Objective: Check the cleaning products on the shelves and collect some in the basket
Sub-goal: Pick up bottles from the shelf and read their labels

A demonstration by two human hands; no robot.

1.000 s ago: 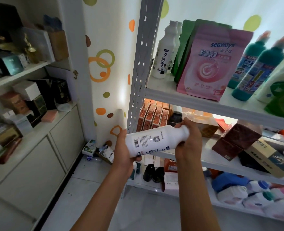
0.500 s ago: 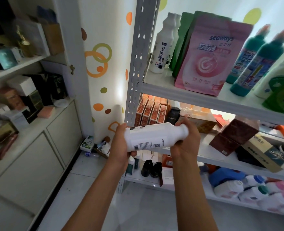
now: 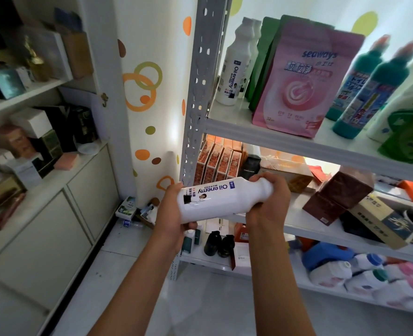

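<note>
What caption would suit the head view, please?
Both hands, left and right, hold a white bottle sideways before the shelves.

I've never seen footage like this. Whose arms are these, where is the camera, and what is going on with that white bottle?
There is no machine here: these are a person's own arms, filmed by a wide-angle camera worn on the head and looking forward and down. That is why the shelves look bent.

Both hands hold one white bottle lying sideways, marked "Oil enemy". The left hand grips its base, and the right hand wraps its neck end.

Behind stands a grey metal rack. On its top shelf are matching white bottles, a pink pouch and teal bottles. Lower shelves carry boxes and more bottles. No basket shows in this picture.
</note>
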